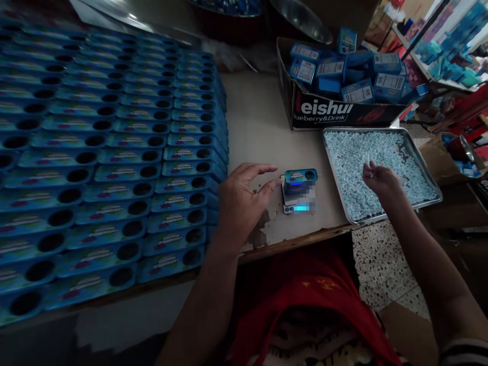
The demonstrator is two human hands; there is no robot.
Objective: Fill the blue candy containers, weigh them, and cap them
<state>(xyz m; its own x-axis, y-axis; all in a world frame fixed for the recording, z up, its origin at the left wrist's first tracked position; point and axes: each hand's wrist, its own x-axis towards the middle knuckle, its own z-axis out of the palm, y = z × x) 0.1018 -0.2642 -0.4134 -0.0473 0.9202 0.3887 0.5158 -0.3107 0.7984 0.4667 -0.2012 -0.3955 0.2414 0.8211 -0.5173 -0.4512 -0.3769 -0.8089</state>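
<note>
A blue container [292, 179] is set on a small scale [292, 201], placed on the desk [259, 117] between both hands. The left hand [242, 203] is held just beside it, its grip spread. The right hand [383, 180] is held over pale pellets [358, 152] in a metal tray [335, 173], fingers bunched; whether anything is pinched in that grip cannot be told. The work is judged unfinished: plenty of pellets are left, and many like containers [125, 152] are stacked in rows leftward. Open room is offered behind the scale, bounded by the stack and a carton [316, 118]; the front desk edge is near.
</note>
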